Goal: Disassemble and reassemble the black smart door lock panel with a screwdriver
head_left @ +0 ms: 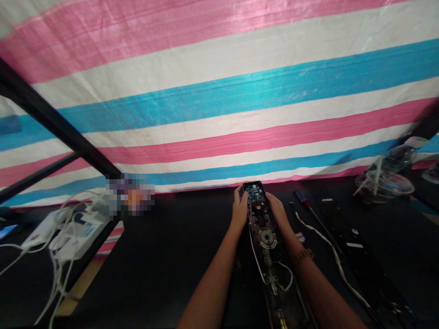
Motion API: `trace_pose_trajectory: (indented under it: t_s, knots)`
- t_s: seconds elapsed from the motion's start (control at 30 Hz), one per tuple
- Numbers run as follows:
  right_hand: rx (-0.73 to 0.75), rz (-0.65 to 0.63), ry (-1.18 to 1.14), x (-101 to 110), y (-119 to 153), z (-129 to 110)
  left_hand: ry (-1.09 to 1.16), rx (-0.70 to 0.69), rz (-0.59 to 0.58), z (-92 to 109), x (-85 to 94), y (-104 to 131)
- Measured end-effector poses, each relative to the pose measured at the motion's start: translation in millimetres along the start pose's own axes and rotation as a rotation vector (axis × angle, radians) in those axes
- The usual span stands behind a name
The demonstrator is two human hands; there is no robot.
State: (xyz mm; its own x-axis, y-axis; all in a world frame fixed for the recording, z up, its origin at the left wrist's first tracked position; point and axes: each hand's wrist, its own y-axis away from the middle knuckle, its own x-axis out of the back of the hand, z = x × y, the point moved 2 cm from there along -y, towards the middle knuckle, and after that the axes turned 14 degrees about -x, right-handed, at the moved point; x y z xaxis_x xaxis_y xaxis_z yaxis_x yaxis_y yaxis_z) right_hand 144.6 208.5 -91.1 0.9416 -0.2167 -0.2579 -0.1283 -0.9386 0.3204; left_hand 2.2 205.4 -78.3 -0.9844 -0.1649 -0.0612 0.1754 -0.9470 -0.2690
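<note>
While left hand point(241, 206) and right hand point(276, 208) grip its far end, fingers curled round the sides | opened device point(268, 238): between forearms point(214, 269), over table point(171, 256) | long axis: fore-aft, circuit board point(254, 192) toward striped sheet point(219, 137)

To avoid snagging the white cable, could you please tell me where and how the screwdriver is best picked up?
Probably by the screwdriver's thick handle, from above and right: it lies flat, and the white cable runs left of its thin shaft.

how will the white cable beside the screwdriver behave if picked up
The white cable would probably droop, since it lies in loose bends. It looks thin, so likely light. Lifting might nudge the screwdriver close beside it.
</note>
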Motion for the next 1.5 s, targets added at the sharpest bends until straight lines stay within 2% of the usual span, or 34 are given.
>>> trace_pose_trajectory:
  t_s: [0.3, 0.63, 1.07, 1.5]
  knots:
    - [-0.003, 0.019, -0.030, -1, -1, 1, -0.012, 0.008, -0.007, -2, 0.9, 0]
    - [0.007, 0.005, 0.005, 1, -4, 3, -0.013, 0.022, -0.004, 3, 0.1, 0]
    - [-0.024, 0.006, -0.023, 0, -4, 4, 0.001, 0.003, 0.007, -7, 0.9, -2]
    - [0.021, -0.007, -0.013, -2, 0, 1, 0.007, 0.007, -0.004, -1, 0.5, -1]
